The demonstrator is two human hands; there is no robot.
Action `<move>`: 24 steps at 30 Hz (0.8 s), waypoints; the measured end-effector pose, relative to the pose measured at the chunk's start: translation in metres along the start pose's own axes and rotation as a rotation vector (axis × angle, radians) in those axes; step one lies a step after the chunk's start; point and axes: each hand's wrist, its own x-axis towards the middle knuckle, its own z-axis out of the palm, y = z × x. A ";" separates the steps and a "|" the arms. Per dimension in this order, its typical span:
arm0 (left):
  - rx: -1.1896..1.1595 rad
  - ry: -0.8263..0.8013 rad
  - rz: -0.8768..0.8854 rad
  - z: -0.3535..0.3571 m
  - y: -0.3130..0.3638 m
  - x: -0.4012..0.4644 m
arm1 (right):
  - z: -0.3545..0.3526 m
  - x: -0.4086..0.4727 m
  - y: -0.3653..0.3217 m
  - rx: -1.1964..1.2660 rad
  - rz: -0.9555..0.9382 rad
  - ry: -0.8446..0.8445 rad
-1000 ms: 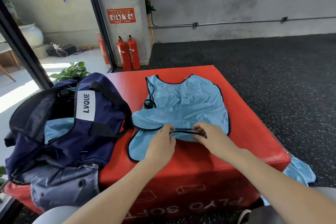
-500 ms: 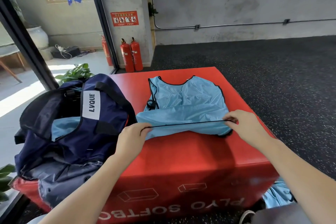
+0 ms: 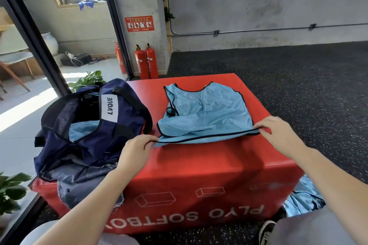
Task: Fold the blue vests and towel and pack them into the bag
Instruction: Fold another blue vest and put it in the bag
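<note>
Red and big, the soft box (image 3: 199,175) stands on a dark speckled floor (image 3: 308,85). Beside its right bottom corner lies more blue cloth (image 3: 302,201). On top, the left hand (image 3: 137,153) pinches one end of the blue vest's (image 3: 207,113) black-edged hem, and the right hand (image 3: 278,133) pinches the other end, pulling it straight between them. Left of the vest sits the open navy bag (image 3: 89,129) with blue cloth inside. Far back stand two red fire extinguishers (image 3: 146,61) by a grey wall.

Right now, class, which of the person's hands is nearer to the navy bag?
Left. The left hand pinches the vest hem right beside the navy bag; the right hand pinches the hem's far end, away from it.
</note>
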 end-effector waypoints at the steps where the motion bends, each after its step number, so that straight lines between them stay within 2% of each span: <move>1: 0.013 -0.022 0.007 -0.002 -0.002 -0.005 | 0.000 -0.005 0.001 -0.031 -0.027 -0.064; 5: 0.098 -0.317 0.019 -0.007 -0.013 -0.028 | 0.001 -0.026 0.000 -0.243 -0.087 -0.452; 7: 0.164 -0.428 0.047 -0.010 -0.012 -0.038 | 0.002 -0.035 -0.005 -0.322 -0.067 -0.593; 9: 0.184 -0.397 0.060 -0.014 -0.009 -0.042 | 0.000 -0.039 -0.011 -0.316 -0.027 -0.593; 11: 0.171 -0.312 0.068 -0.013 -0.006 -0.043 | -0.001 -0.037 -0.016 -0.274 0.000 -0.509; 16: 0.030 -0.238 0.001 0.008 0.009 -0.035 | 0.020 -0.022 -0.034 -0.023 0.057 -0.351; 20: -0.052 -0.312 -0.029 0.040 0.029 -0.015 | 0.052 -0.010 -0.054 0.120 0.089 -0.371; 22: -0.044 -0.400 -0.046 0.058 0.034 -0.003 | 0.071 -0.004 -0.059 0.104 0.095 -0.421; 24: 0.063 -0.471 -0.082 0.075 0.030 0.009 | 0.086 0.001 -0.058 0.027 0.154 -0.457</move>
